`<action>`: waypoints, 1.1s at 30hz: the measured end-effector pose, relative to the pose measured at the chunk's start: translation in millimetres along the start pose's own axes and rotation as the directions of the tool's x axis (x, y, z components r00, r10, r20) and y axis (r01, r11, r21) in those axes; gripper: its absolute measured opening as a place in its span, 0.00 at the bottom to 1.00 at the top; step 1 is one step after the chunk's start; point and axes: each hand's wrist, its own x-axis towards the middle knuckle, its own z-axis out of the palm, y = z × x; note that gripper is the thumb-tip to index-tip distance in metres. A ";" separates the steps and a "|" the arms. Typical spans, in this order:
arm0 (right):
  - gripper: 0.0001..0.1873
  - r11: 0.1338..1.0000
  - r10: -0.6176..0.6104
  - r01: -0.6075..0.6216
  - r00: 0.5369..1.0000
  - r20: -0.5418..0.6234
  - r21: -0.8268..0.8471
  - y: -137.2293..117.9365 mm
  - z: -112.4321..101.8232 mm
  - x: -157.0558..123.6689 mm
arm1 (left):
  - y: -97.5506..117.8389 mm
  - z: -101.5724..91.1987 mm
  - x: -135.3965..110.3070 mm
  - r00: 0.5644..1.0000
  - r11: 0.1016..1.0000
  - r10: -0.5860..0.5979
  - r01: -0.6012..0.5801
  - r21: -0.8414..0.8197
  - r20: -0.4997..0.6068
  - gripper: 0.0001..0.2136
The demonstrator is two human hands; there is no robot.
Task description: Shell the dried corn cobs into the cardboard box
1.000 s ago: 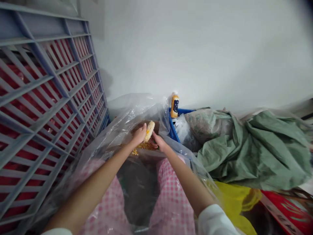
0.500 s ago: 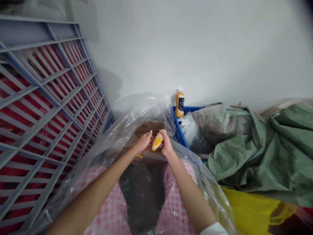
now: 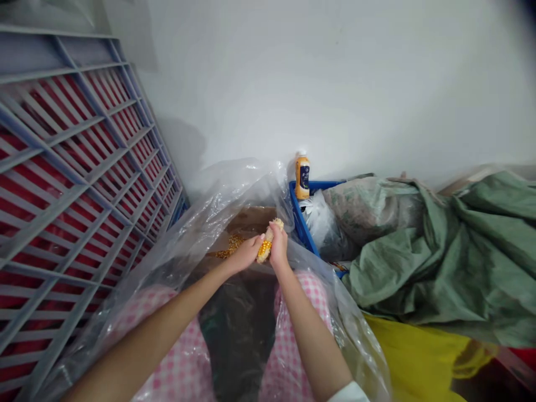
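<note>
Both my hands hold a partly stripped corn cob (image 3: 265, 245) above a cardboard box (image 3: 251, 221) lined with clear plastic sheeting (image 3: 201, 223). My right hand (image 3: 278, 244) grips the cob's upper end. My left hand (image 3: 246, 253) presses against its lower part from the side. Yellow kernels still cover the lower part, and the upper end looks bare. Loose corn kernels (image 3: 229, 246) lie in the box just left of my hands. My forearms reach forward over my pink gingham trousers (image 3: 293, 312).
A grey slatted plastic crate (image 3: 84, 167) with red behind it leans at the left. Ahead stand a white wall, a blue crate (image 3: 298, 215) and a yellow-capped bottle (image 3: 302, 176). Green woven sacks (image 3: 422, 262) are heaped right, above a yellow plastic bag (image 3: 410, 357).
My hands have come closer together on the cob, and my right hand now wraps its upper end. The cob has tilted slightly, and the view has shifted a little.
</note>
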 end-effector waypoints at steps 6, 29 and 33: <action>0.12 1.000 0.010 -0.010 1.000 0.010 -0.010 3.6 4.6 0.1 | 3.0 -2.6 1.3 0.982 0.976 -0.165 0.150 -0.156 -0.087 0.17; 0.12 0.965 0.153 -0.132 0.985 -0.078 0.225 6.1 4.3 4.9 | 6.0 3.4 -6.9 0.988 0.987 -0.149 0.151 0.055 -0.036 0.26; 0.11 0.951 0.169 -0.135 0.980 -0.101 0.277 7.0 2.8 8.8 | 7.7 5.4 -15.1 0.997 0.970 0.066 -0.055 0.236 -0.041 0.21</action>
